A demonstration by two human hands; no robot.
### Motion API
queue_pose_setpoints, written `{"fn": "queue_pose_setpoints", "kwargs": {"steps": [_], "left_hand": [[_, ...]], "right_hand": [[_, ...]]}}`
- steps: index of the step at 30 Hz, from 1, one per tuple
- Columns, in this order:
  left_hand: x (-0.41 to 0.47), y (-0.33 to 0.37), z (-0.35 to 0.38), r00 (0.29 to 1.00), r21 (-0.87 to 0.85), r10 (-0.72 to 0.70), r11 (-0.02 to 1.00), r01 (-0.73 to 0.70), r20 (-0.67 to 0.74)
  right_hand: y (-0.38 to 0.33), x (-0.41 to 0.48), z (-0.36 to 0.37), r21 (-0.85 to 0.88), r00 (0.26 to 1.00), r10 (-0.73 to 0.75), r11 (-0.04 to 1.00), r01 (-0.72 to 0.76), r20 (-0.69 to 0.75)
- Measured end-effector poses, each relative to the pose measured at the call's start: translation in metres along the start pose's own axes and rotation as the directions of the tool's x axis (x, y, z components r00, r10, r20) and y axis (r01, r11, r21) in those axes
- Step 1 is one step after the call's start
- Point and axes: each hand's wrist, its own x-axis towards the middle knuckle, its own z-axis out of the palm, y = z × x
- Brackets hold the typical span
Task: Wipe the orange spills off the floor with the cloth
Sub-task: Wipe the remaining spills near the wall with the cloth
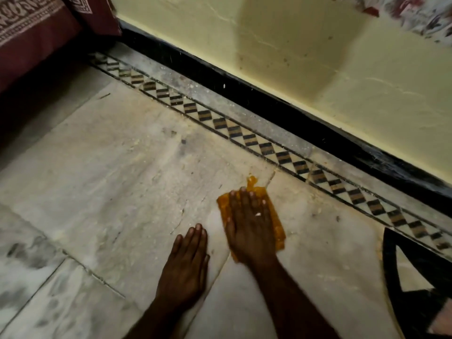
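Orange-stained cloth (275,220) lies flat on the floor (122,167) under the right hand (252,228), fingers spread and pressing, its length toward the wall (318,57), while the left hand (186,267) rests flat beside it.

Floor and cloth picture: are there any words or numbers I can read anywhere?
None. The orange cloth under the right hand is plain. The floor border and the red fabric carry only patterns, no letters.
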Motion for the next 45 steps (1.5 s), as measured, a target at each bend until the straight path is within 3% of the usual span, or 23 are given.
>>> {"fn": "queue_pose_setpoints", "kwargs": {"steps": [5,8,11,14,20,23,28,29,32,34,38,41,45], "left_hand": [[0.001,-0.025,-0.013,0.997,0.035,-0.059,0.998,0.058,0.044],[0.001,-0.048,-0.018,0.986,0.043,-0.164,0.986,0.162,0.031],[0.002,-0.051,-0.017,0.987,0.021,-0.151,0.988,0.150,0.051],[0.009,-0.059,-0.021,0.981,0.004,-0.191,0.982,0.191,0.033],[0.046,-0.103,-0.034,0.978,0.060,-0.201,0.978,0.198,0.061],[0.062,-0.111,-0.031,0.975,0.043,-0.208,0.978,0.205,0.072],[0.062,-0.114,-0.025,0.979,0.021,-0.198,0.980,0.197,0.054],[0.063,-0.114,-0.023,0.979,0.022,-0.198,0.980,0.197,0.049],[0.063,-0.112,-0.022,0.978,0.044,-0.205,0.978,0.202,0.049],[0.062,-0.115,-0.022,0.973,0.071,-0.227,0.972,0.225,0.026],[0.062,-0.119,-0.023,0.957,0.065,-0.291,0.955,0.290,0.001],[0.062,-0.117,-0.024,0.958,0.062,-0.287,0.956,0.286,0.006],[0.063,-0.114,-0.027,0.952,0.048,-0.306,0.951,0.305,-0.001]], "right_hand": [[0.026,-0.035,-0.005,-0.060,0.961,0.274,0.960,-0.272,0.033],[-0.011,-0.093,0.002,-0.060,0.910,0.415,0.908,-0.414,0.007],[-0.081,-0.123,0.016,0.022,0.962,0.272,0.962,-0.271,0.000],[-0.119,-0.092,0.023,0.069,0.999,0.052,0.996,-0.052,-0.004],[-0.089,0.031,0.018,0.032,0.992,-0.122,0.992,0.121,0.044],[-0.054,0.039,0.012,-0.015,0.997,-0.054,0.998,0.055,0.061],[-0.046,-0.036,0.008,-0.059,0.974,0.226,0.973,-0.225,0.010],[-0.060,-0.054,0.009,-0.062,0.978,0.207,0.976,-0.207,0.003],[-0.108,-0.075,0.020,-0.063,0.999,-0.034,0.997,0.035,0.023],[-0.125,-0.043,0.025,-0.007,0.989,-0.149,0.989,0.150,0.014],[-0.111,0.047,0.025,-0.018,0.969,-0.243,0.970,0.244,0.045],[-0.070,0.082,0.018,-0.060,0.981,-0.160,0.984,0.167,0.106],[-0.040,0.049,0.014,-0.107,0.996,0.076,0.992,-0.071,0.043]]}}
